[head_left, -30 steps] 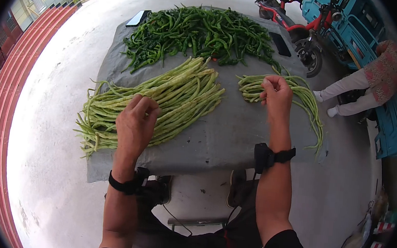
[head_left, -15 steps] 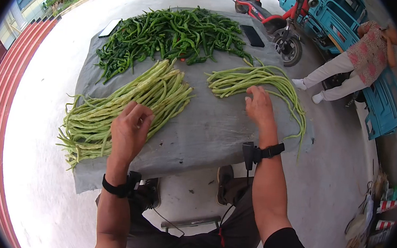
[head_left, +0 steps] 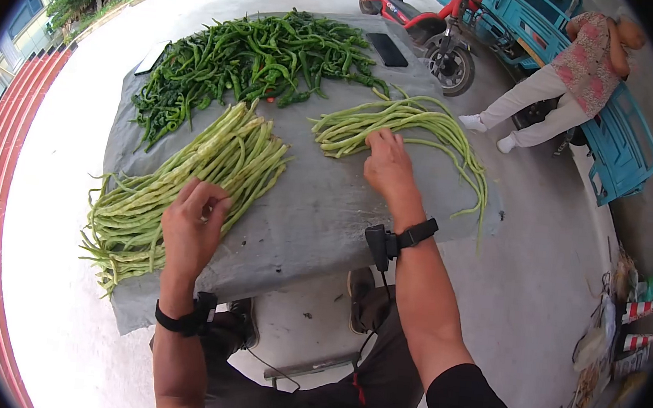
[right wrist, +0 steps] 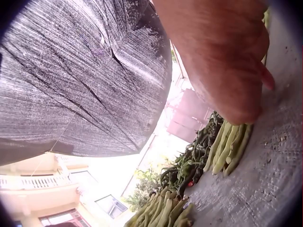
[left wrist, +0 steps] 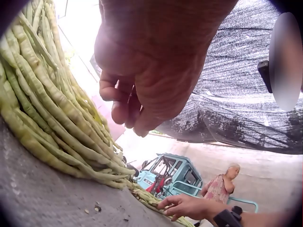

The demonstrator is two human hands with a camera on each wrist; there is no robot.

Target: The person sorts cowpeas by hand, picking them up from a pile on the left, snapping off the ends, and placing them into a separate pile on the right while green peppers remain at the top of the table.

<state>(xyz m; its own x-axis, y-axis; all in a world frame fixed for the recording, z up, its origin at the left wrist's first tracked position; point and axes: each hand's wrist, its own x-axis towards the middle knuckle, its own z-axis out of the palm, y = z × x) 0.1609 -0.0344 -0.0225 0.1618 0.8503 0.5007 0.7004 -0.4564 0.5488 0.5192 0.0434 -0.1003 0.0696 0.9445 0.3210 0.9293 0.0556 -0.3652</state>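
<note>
Loosely curled and holding nothing visible, my left hand (head_left: 194,227) is over the right edge of the large pile of long pale-green beans (head_left: 191,153). In the left wrist view its fingers (left wrist: 120,106) hang near the thumb, beside the beans (left wrist: 52,104). My right hand (head_left: 391,171) is at the near edge of a smaller bean bundle (head_left: 427,119), fingertips down at the beans. The left wrist view shows its fingers (left wrist: 173,203) extended there. In the right wrist view that hand (right wrist: 227,61) partly hides the bundle (right wrist: 229,146); firm contact is unclear.
Green peppers (head_left: 254,58) are heaped along the far side of the grey-covered table (head_left: 319,203). A dark phone (head_left: 387,49) and a white one (head_left: 151,57) lie beside them. Beyond stand a red scooter (head_left: 436,19), a blue cart (head_left: 618,152) and a person (head_left: 578,78).
My right hand has come down from above the small bundle to its near edge, its fingers reaching out. My left hand stays by the large pile, fingers still curled. The head view has shifted.
</note>
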